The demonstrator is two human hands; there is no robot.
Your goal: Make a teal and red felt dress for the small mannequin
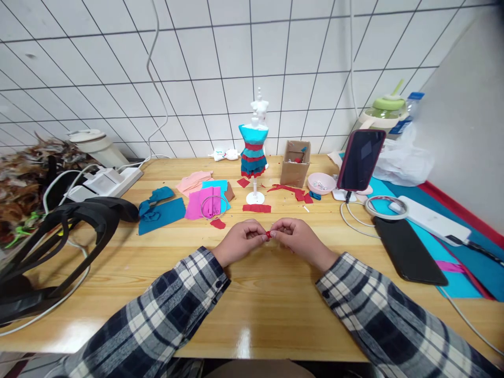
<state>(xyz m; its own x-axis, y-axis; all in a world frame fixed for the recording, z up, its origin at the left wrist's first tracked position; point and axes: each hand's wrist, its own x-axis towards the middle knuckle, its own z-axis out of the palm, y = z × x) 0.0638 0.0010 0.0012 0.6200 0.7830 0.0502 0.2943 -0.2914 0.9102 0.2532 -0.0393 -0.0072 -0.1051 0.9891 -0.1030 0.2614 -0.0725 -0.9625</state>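
Observation:
My left hand (241, 240) and my right hand (298, 237) meet at the middle of the wooden table (252, 310), both with fingers curled in a pinch. Between their fingertips sits a tiny red fabric piece (268, 234). Just beyond them stands a small white mannequin (254, 152) in a teal and red striped dress. Red scraps (256, 208) lie by its base. Pink, magenta and teal fabric pieces (205, 199) lie to the left of it.
A cardboard box (295, 164), a pink bowl (321, 183) and a phone on a stand (360, 160) sit at the right. A dark tablet (407, 251) and cables lie right of my hands. A black headset (59, 236) and power strip (106, 181) occupy the left.

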